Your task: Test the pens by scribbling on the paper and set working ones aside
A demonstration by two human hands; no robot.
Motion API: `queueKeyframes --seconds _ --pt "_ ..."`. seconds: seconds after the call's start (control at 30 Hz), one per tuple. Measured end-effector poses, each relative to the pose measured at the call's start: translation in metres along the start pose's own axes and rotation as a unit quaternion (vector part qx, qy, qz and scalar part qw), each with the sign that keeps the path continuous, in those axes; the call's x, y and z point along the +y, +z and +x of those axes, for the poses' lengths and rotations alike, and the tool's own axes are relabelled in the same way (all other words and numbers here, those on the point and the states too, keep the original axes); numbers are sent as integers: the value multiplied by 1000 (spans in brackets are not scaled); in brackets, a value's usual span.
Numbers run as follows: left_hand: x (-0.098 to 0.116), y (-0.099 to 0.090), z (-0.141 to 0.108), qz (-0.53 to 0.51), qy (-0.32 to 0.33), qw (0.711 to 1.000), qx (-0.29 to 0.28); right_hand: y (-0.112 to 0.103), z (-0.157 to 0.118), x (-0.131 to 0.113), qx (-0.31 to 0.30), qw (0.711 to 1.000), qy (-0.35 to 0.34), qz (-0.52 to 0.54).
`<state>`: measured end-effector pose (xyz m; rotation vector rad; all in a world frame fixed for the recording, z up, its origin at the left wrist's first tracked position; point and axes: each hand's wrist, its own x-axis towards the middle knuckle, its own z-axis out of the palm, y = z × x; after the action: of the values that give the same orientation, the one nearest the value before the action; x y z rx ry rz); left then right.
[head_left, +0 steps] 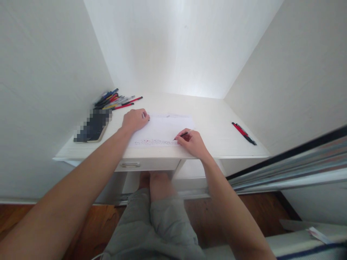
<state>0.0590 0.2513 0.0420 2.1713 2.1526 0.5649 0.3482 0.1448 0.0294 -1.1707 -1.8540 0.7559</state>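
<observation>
A sheet of white paper (165,128) lies on the white desk, with rows of small dark and reddish marks along its near edge and fainter marks by its far edge. My right hand (192,142) is closed round a pen (184,134) with a dark grip and a clear barrel. Its tip meets the paper near the right end of the near rows. At the paper's left side rests my left hand (135,120), fingers curled in. A small pale bit and a dark tip show at those fingers; what they belong to is mostly hidden.
A pile of pens (112,100) lies at the desk's back left, behind a phone (94,124). Red and black pens (244,133) lie near the right edge. Walls enclose the desk (217,141) on three sides. Below its front is a drawer (148,165).
</observation>
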Motion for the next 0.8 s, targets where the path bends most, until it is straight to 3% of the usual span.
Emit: queueKeyframes --seconds 0.17,0.3,0.8 --pt "2 0 -2 17 16 1000 7 46 17 -28 -34 999 -24 8" --pt "3 -1 -5 22 21 999 11 67 27 -43 -48 999 -23 4" --pt "0 2 -4 27 35 999 14 72 32 -37 -52 998 -32 -32"
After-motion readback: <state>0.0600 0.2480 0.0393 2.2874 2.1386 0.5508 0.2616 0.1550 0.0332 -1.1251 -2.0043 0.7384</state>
